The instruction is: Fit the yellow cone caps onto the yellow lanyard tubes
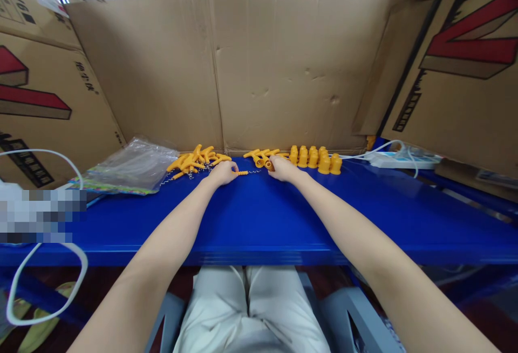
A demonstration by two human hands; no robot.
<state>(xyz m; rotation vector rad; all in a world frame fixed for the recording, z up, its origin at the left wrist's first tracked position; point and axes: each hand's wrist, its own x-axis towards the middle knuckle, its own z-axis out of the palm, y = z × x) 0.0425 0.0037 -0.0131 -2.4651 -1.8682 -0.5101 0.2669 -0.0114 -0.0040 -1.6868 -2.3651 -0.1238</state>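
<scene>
My left hand [223,174] is closed round the handle of a yellow corkscrew [243,173]; its threaded plastic shaft and thin metal spiral point right, just above the blue table. A short gap away, my right hand [284,169] grips a yellow bell-shaped corkscrew body [269,165], its round opening facing me. Another such body [259,162] lies right beside it. Beyond the left hand is a heap of yellow T-handled corkscrews [194,160] with metal spirals. Several T-handled pieces [261,153] lie behind the right hand, and upright bell-shaped bodies [313,157] stand in rows to its right.
A clear plastic bag [133,167] lies on the blue table [259,218] at the left. Cardboard [283,72] walls the back and both sides. At the right rear sits a white power strip [388,160] with cables. A white cable [83,266] loops at the left.
</scene>
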